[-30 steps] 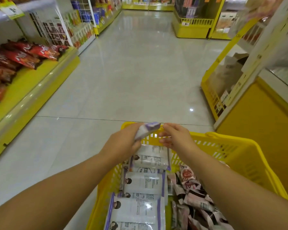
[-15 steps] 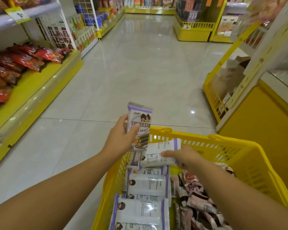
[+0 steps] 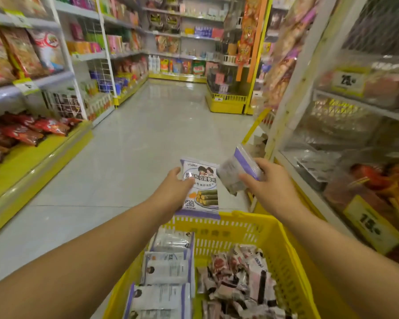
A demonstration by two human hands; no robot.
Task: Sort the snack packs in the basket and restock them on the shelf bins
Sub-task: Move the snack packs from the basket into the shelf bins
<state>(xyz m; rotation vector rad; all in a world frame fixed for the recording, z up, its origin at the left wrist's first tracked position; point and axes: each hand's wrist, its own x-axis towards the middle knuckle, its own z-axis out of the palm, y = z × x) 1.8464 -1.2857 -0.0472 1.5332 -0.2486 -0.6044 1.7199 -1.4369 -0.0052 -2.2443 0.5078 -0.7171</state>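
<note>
Head view: In a shop aisle, a person's left hand (image 3: 173,192) holds a white-and-purple foil snack pack printed with two cartoon figures (image 3: 202,187) upright, face to the camera. The thumb lies across its front and the fingers curl behind its left edge. Just beside it, at 3 o'clock, the right hand (image 3: 270,187) grips a second white-and-purple snack pack (image 3: 240,171), tilted and blurred, with the fingers wrapped round its right end. The two packs nearly touch.

Both are raised above the far rim of a yellow perforated plastic basket (image 3: 283,240) at 6 o'clock. Inside it, a row of matching white-and-purple packs (image 3: 168,268) lies flat along the left side. A loose heap of small pink, white and black wrapped snacks (image 3: 242,272) fills the right side.

Clear plastic shelf bins (image 3: 332,139) with a yellow price tag (image 3: 371,224) stand at 3 o'clock, close to the right hand. Red snack bags (image 3: 32,132) lie on a low yellow shelf at 9 o'clock. The glossy grey tiled floor (image 3: 148,134) runs toward 12 o'clock.
</note>
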